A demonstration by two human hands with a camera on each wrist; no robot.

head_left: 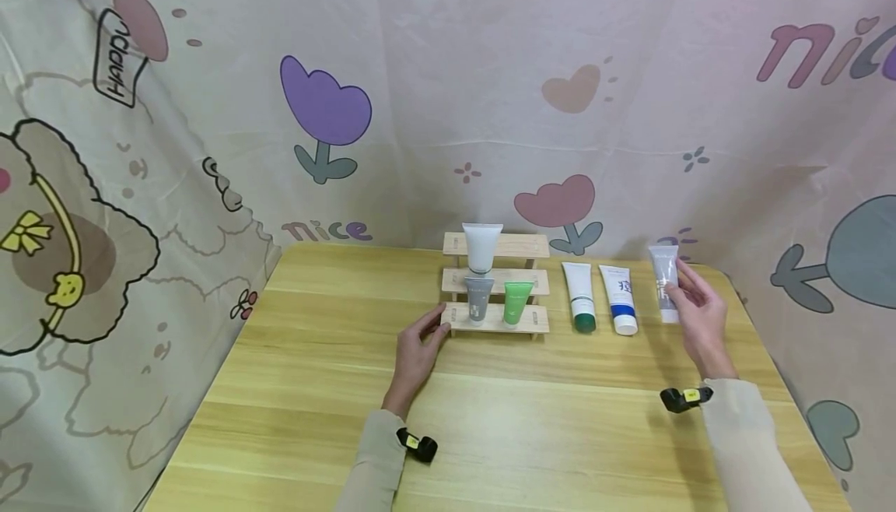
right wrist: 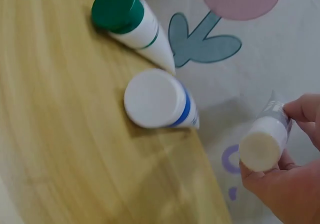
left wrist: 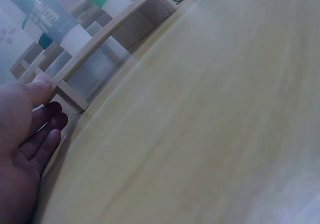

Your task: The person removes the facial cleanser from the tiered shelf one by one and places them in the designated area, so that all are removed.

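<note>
A small three-step wooden display rack (head_left: 500, 317) stands near the back of the table. My left hand (head_left: 418, 352) holds the left end of its lowest step, with the thumb (left wrist: 41, 86) on the plank's corner. On that step a grey tube (head_left: 479, 299) and a green tube (head_left: 516, 303) stand cap down. A white tube (head_left: 481, 246) stands higher up behind them. At the table's right, my right hand (head_left: 702, 321) pinches a clear-and-grey squeeze tube (head_left: 664, 282) with a white cap (right wrist: 261, 150), held upright, cap down.
Between the rack and my right hand are a white tube with a green cap (head_left: 580, 298) and a white tube with a blue band (head_left: 619, 299), both cap down. Behind the wooden table (head_left: 336, 387) hangs a printed cloth (head_left: 434, 92), which also runs along the left and right sides.
</note>
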